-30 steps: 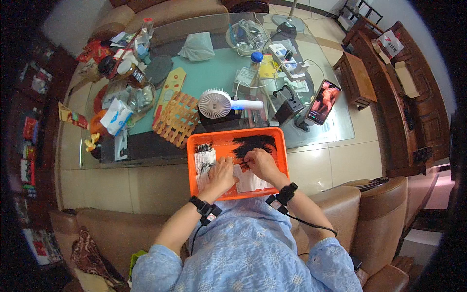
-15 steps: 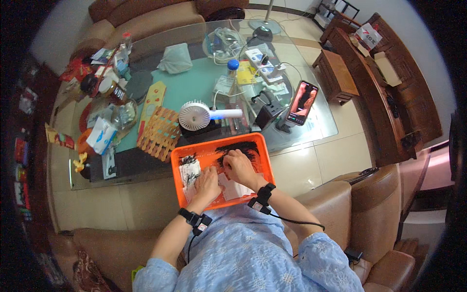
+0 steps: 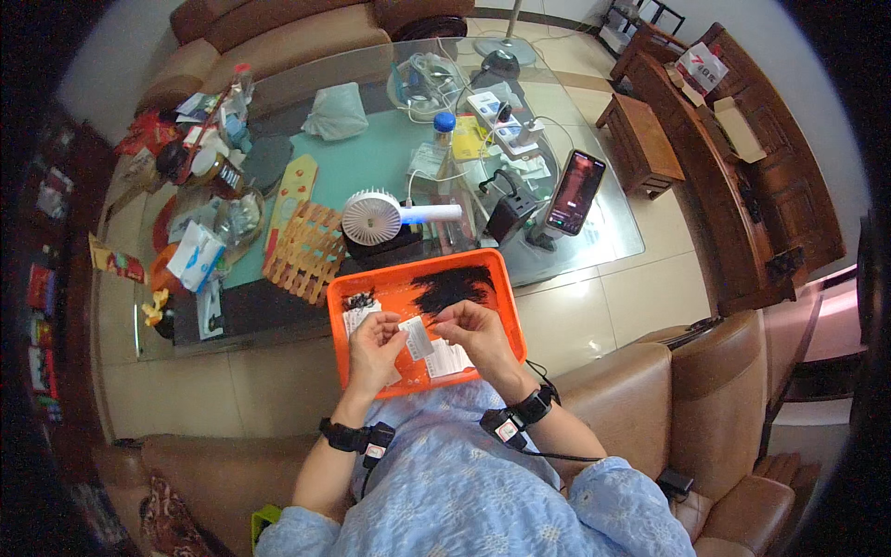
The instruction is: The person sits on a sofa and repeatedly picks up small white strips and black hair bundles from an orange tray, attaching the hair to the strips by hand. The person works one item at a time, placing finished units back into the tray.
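Observation:
On my lap, against the table edge, rests an orange tray (image 3: 506,302). My left hand (image 3: 376,345) pinches a small white printed card (image 3: 418,340) above it by the card's left edge. Just right of the card, my right hand (image 3: 475,336) has thumb and fingertips pressed together; what they hold is too small to make out. A heap of thin black strands (image 3: 455,290) lies at the tray's far right. Below the right hand are more white cards (image 3: 448,359). White cards with black strands on them (image 3: 358,306) lie at the tray's left, partly behind my left hand.
Beyond the tray, the glass table (image 3: 371,153) bears a white handheld fan (image 3: 373,217), a woven wooden mat (image 3: 306,252), a black charger block (image 3: 510,218) and a phone on a stand (image 3: 575,192). Packets and jars crowd its left. A brown sofa (image 3: 631,385) is beside me.
Both hands have risen from the tray floor. A white card is now up in my left hand, and my right hand has come back from the black strands to the card's side.

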The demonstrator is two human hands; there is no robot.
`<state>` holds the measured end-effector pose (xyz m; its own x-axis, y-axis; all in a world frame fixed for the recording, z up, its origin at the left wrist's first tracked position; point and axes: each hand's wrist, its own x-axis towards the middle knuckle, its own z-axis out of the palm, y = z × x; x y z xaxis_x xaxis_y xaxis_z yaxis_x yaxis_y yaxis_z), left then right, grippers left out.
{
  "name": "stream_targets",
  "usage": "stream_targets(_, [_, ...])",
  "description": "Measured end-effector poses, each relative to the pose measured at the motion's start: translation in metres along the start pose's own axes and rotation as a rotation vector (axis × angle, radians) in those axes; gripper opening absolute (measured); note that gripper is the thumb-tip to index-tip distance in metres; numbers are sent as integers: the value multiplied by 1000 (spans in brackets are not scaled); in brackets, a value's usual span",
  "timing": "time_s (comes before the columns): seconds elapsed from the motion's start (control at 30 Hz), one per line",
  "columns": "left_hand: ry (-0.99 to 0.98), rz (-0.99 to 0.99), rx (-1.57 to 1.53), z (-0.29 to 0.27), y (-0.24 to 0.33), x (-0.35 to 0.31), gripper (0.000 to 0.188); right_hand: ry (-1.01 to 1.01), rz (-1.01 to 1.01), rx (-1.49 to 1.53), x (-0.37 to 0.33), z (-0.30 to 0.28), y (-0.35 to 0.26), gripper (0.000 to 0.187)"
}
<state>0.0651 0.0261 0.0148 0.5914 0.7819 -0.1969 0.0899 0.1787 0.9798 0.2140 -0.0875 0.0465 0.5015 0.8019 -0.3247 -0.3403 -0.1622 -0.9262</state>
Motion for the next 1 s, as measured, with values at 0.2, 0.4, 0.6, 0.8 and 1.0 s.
stream_targets(0.2, [19,42,60,-5,12,-16,16,-67,-25,120,-14,23,-1,16])
stream_targets(0.4, [6,119,169,-3,19,-28,14,-77,-16,46,-20,31,-1,16])
stream_targets(0.6, [39,180,247,-1,23,-32,12,-51,-15,4,-17,31,9,20])
stream_targets(0.8, [29,284,379,2,29,-35,9,-39,-13,-19,-16,28,13,23])
stream_targets(1.0, [19,589,546,-1,26,-34,9,-71,5,-79,-17,28,9,18])
